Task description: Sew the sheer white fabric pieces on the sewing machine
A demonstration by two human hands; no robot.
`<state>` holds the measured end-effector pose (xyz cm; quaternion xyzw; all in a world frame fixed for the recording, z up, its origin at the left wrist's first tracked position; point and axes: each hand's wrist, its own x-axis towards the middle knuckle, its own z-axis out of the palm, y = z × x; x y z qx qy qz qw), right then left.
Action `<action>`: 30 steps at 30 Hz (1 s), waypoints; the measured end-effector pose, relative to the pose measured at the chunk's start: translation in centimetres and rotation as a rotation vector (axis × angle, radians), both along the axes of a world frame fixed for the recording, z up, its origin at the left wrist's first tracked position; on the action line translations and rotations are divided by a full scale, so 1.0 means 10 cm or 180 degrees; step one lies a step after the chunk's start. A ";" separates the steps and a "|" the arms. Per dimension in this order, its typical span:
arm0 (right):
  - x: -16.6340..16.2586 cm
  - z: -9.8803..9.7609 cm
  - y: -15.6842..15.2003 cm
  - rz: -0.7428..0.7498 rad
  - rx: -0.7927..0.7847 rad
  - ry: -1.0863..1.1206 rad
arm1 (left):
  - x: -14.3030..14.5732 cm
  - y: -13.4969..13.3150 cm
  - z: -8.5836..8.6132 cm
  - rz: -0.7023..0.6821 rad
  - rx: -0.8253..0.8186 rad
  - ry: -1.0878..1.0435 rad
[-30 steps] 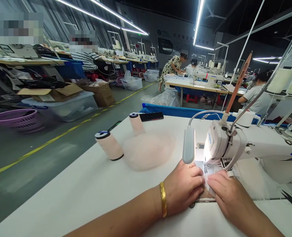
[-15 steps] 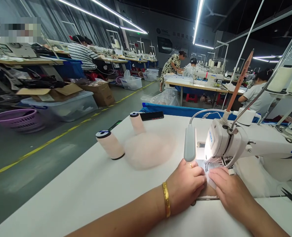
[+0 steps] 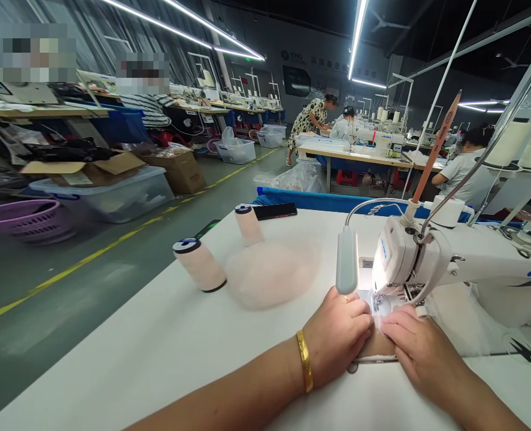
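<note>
My left hand (image 3: 339, 335), with a gold bangle on the wrist and a ring, lies curled on a small piece of white fabric (image 3: 379, 318) just before the needle of a white sewing machine (image 3: 454, 263). My right hand (image 3: 415, 350) presses the same fabric from the right, fingers pinched together at its edge. The fingertips of both hands meet under the machine's lit head. A grey lamp (image 3: 346, 262) on a bent neck hangs just above my left hand.
On the white table (image 3: 166, 353) to the left stand two pale pink thread cones (image 3: 199, 264) and a heap of sheer pink fabric (image 3: 272, 272). A black phone (image 3: 275, 211) lies at the far edge. Small snips (image 3: 526, 354) lie at right. Other people work at far tables.
Both hands have slid slightly forward toward the needle with the fabric. The view has shifted a little; nothing else on the table moved.
</note>
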<state>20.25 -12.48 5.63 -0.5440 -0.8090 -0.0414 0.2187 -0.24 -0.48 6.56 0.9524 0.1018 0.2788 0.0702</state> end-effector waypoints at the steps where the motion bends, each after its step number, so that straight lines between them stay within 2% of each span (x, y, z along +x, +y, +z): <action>1: 0.00 0.00 0.00 -0.0007 -0.0008 0.0004 | 0.00 0.00 0.00 0.0007 0.0003 0.0005; 9: -0.05 0.06 0.07 -0.0191 -0.0098 0.0098 | 0.05 0.08 -0.03 0.0117 -0.0059 0.0097; 13: -0.04 0.05 0.09 -0.0390 -0.0122 0.0127 | 0.08 0.12 -0.02 0.0172 -0.0251 0.0152; 16: -0.01 0.00 0.11 -0.0479 -0.0116 0.0114 | 0.10 0.16 0.03 0.0368 -0.0746 0.0261; 20: 0.03 -0.10 0.13 -0.0587 -0.0073 0.0102 | 0.20 0.31 0.07 0.0875 -0.1299 0.0226; 25: 0.04 -0.12 0.15 -0.0562 -0.0172 0.0150 | 0.53 0.59 -0.06 0.1330 -0.2057 0.0227; 30: 0.01 -0.12 0.16 -0.0501 -0.0079 0.0197 | 0.73 0.68 -0.14 0.1455 -0.2994 -0.0088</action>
